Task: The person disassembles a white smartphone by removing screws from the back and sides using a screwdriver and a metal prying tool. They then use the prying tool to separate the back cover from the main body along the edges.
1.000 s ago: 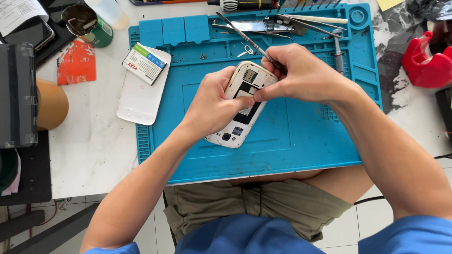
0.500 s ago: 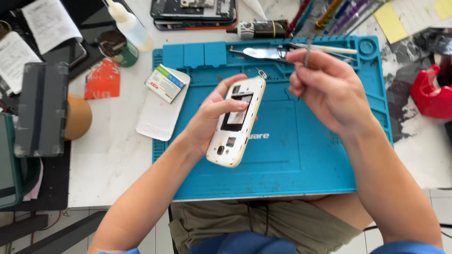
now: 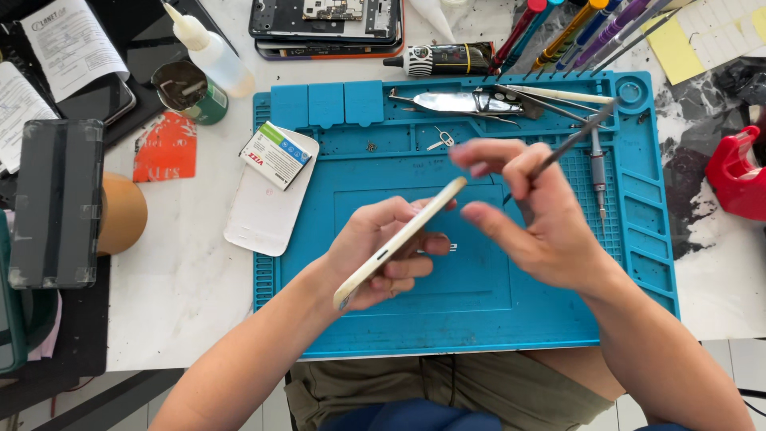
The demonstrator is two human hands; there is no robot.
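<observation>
The left hand [image 3: 383, 259] grips a white phone [image 3: 399, 239] above the middle of the blue work mat [image 3: 479, 319], fingers curled around it from below, and the phone is turned edge-on to the camera so that only its thin side shows, running diagonally from lower left to upper right. The right hand [image 3: 527, 215] hovers just beside the phone's upper end, its thumb and forefinger pinching a slim dark tool [image 3: 570, 144] that points up and to the right; the other fingers are loosely spread, and the tool's tip does not touch the phone. The mat lies on a pale tabletop [image 3: 183, 287]. Along the mat's top rim rest metal tweezers [image 3: 471, 101] and other thin tools, with a small screwdriver [image 3: 597, 168] lying on the ribbed strip at the right. On the mat's left edge a white back cover [image 3: 259, 219] lies flat, carrying a small battery [image 3: 275, 156] with a green and white label. Further left stand a green tin [image 3: 191, 92], a clear squeeze bottle [image 3: 211, 52] and an orange card [image 3: 165, 148]. A red tape dispenser [image 3: 738, 172] sits at the far right, well apart from the hands. A dismantled phone frame [image 3: 327, 20] lies beyond the mat's top edge.
</observation>
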